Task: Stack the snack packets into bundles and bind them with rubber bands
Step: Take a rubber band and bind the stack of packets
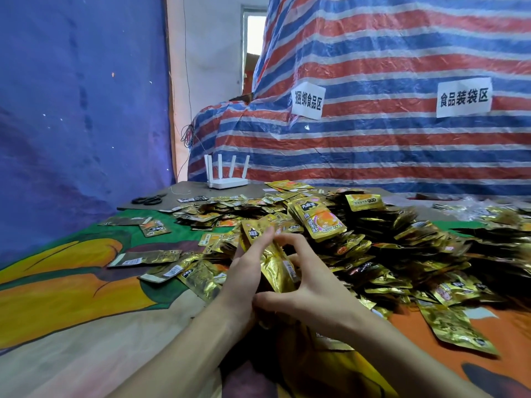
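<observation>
Left hand [247, 271]: fingers straight, pressing the stack's [277, 262] side.
Right hand [313, 294]: fingers curled round stack.
Advice: tap packets flush on the counter [86, 282] near edge before banding.

The snack packets [324, 222] are shiny gold with black and orange print. The cloth [86, 282] over the desk [189, 193] bears a green, orange, yellow and beige picture. Behind the far edge hangs a red, blue and white striped tarp [373, 145]. A white router [227, 182] and black scissors [148, 200] lie near the far left corner.
</observation>
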### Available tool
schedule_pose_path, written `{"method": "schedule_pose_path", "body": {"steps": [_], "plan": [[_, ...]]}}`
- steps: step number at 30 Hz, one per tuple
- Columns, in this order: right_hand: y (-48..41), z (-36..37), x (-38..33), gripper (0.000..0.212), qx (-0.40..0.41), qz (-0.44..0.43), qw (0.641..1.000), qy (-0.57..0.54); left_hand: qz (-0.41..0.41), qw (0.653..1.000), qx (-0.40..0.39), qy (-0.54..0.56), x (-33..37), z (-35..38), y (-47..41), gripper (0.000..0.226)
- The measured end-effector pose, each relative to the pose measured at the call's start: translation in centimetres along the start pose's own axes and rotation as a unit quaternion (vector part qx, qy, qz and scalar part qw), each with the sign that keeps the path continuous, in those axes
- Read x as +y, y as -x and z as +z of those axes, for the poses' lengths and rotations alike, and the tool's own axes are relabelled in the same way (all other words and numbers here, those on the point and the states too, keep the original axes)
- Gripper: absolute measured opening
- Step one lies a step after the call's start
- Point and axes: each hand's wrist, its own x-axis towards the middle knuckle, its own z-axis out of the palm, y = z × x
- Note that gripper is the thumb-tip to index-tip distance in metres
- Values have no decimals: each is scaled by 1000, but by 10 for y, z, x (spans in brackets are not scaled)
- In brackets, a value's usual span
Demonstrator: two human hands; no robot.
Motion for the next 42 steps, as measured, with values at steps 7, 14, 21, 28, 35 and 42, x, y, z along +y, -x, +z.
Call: {"method": "schedule_pose_path", "body": {"steps": [7,14,21,28,35,42], "plan": [[3,-11,-21,61,74,-39,992,95,37,999,-7,27,-3,3,-5,73],[-82,-87,-39,59,231,20,919,319,161,982,94,-14,1,-16,-13,21],[-137,-96,0,47,168,131,833,511,197,969,94,-115,-10,-17,-18,10],[-135,-77,18,51,155,130,804,560,241,947,78,-198,-13,-13,-15,20],[-147,-72,-13,53,188,80,811,548,269,927,14,-259,2,-9,-13,20],[-193,-51,-25,19,101,48,863,493,247,830,68,-495,72,-26,-94,11]]}}
